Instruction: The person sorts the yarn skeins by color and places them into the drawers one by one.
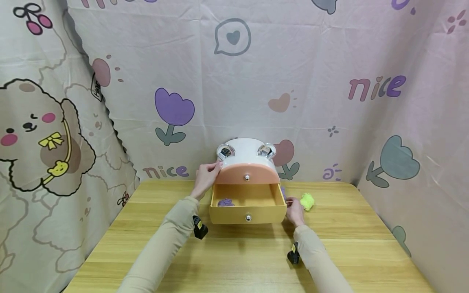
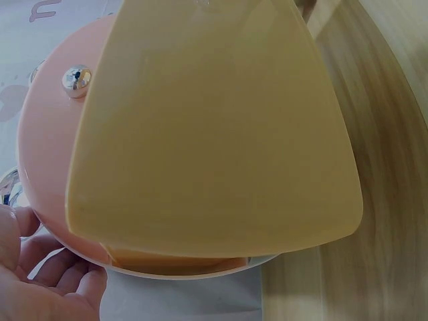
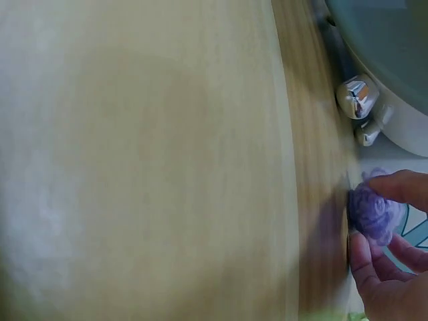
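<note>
A small drawer cabinet [image 1: 245, 152] with a white body, silver ring eyes and a peach upper drawer [image 1: 234, 174] stands at the back of the table. Its yellow lower drawer [image 1: 229, 215] is pulled out, with a purple fuzzy piece [image 1: 226, 202] at its left inside. My left hand [image 1: 207, 179] grips the cabinet's left side beside the peach front; in the left wrist view its thumb and curled fingers lie at the edge. Right of the drawer, my right hand [image 1: 295, 211] pinches a purple knitted-looking ball [image 3: 378, 210] between thumb and fingers, low over the tabletop.
A lime-green fuzzy ball [image 1: 307, 201] lies on the wooden table [image 1: 234, 260], just right of my right hand. Printed cloth [image 1: 234, 81] hangs behind the table and along both sides. Round silver knobs stick out from both drawer fronts.
</note>
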A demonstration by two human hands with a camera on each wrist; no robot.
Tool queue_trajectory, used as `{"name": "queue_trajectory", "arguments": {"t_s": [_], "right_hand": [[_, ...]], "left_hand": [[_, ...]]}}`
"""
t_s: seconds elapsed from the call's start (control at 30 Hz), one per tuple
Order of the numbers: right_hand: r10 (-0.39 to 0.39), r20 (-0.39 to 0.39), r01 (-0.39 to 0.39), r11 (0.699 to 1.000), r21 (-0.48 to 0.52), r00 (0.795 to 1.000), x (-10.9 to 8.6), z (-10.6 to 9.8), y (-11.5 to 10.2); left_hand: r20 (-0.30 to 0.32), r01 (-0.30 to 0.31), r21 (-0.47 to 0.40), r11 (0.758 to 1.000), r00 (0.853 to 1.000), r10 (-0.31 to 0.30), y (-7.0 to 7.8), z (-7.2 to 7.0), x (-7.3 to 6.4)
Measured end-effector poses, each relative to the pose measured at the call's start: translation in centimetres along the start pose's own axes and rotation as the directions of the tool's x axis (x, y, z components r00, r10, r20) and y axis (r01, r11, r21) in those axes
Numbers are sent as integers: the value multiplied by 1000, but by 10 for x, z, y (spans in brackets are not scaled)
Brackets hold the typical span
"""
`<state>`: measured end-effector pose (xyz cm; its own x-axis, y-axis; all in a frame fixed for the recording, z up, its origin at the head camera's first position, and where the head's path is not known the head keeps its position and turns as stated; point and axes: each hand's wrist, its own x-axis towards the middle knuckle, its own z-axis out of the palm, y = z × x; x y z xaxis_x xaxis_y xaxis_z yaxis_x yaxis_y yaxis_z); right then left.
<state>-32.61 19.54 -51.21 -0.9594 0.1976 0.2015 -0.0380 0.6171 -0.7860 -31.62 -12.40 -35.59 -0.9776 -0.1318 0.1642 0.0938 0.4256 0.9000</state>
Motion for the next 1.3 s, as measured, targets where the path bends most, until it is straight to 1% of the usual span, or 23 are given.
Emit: {"name": "queue_trajectory", "arguments": {"t_s": [0.2,0.43,0.63,0.77,1.0,1.1,1.23,1.3], "right_hand": [[1,-8,-1,1000,-3,1000,-1,0,0],[29,-50,-29,1000,7,998,-1,-1,2],[39,-86,-36,999,33,996,-1,-4,1],[58,-98,-50,996,77,994,-1,-7,0],[99,-124,-78,983,164,987,-2,-15,-4],[109,-148,-79,977,196,983,-2,-17,-7],[125,-191,-75,965,250,973,0,-22,-13],[139,-197,-76,952,296,971,1,-25,-17]], "left_hand": [[4,-7,-9,1000,1000,7,0,-1,0],[-17,-14,8,1000,1000,14,3,0,-3],[6,4,-24,1000,1000,-4,2,0,-1],[12,8,-22,1000,1000,-8,0,1,1],[8,-2,-9,1000,1000,2,2,-1,-1],[6,-3,-9,1000,1000,3,2,-1,-2],[4,0,-12,1000,1000,0,1,-1,-1],[5,2,-15,1000,1000,-2,1,-1,-1]]}}
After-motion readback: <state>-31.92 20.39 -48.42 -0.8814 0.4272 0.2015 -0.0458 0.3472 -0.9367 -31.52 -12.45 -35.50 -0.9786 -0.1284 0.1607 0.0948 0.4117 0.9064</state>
